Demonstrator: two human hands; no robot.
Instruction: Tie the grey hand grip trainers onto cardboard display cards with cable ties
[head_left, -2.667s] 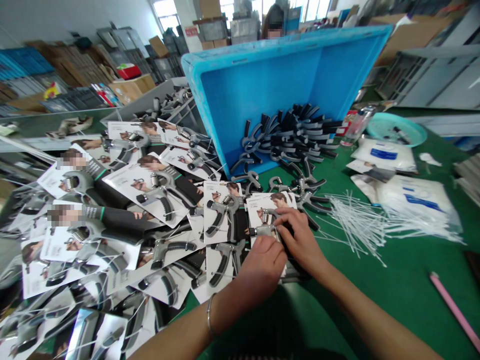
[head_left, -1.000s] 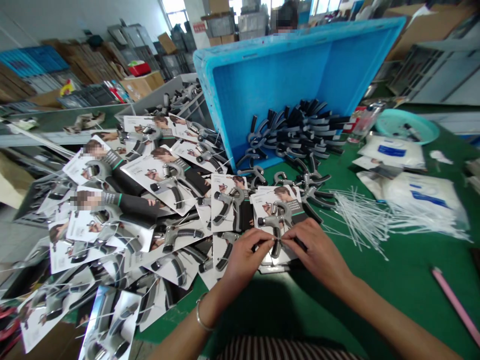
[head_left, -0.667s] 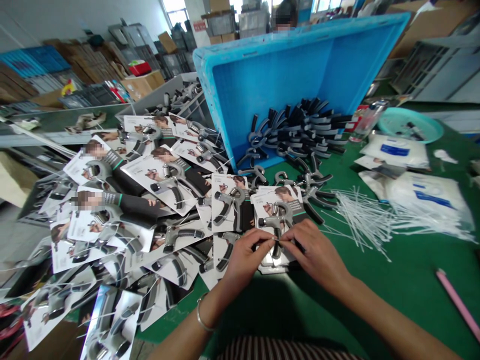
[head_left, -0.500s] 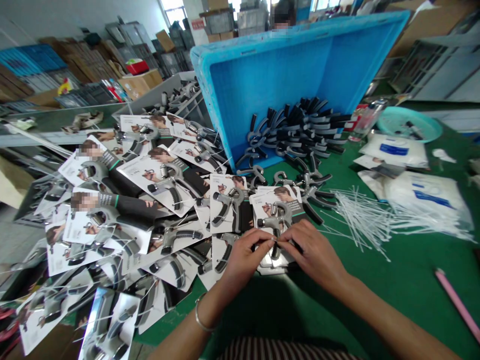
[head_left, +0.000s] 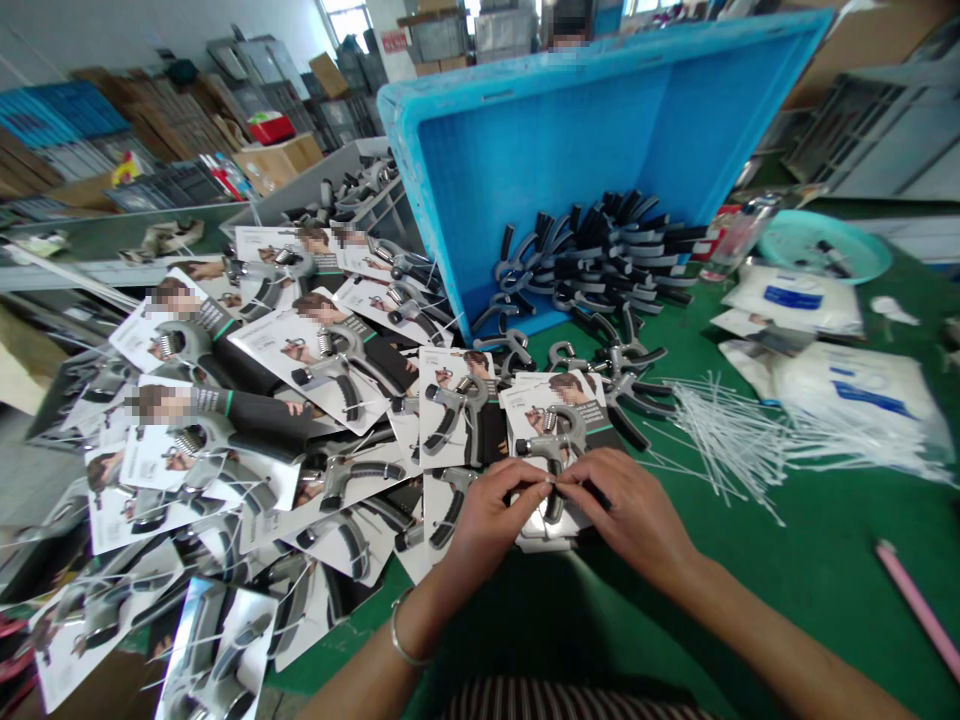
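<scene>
A hand grip strengthener (head_left: 559, 440) in grey and black lies on a printed card (head_left: 521, 405), which tops a small stack in front of me. Over its handle my left hand (head_left: 499, 510) and my right hand (head_left: 626, 505) meet, thumbs and forefingers pinched. Between the fingertips shows a small pale bit of a white cable tie (head_left: 551, 480); most of it is hidden. To the right spreads a pile of loose cable ties (head_left: 727, 440). Just behind the stack, loose grip strengtheners (head_left: 619, 355) lie on the green table (head_left: 735, 600).
A tilted blue crate (head_left: 540, 150) with many grip strengtheners stands behind. Carded grip strengtheners (head_left: 345, 350) are heaped at left. On the right are plastic bags of ties (head_left: 855, 390), a turquoise tray (head_left: 874, 255) and a pink stick (head_left: 919, 600). Someone's head shows beyond the crate.
Both hands stay pinched at the same spot on the handle, with hardly any movement. The view has shifted very slightly.
</scene>
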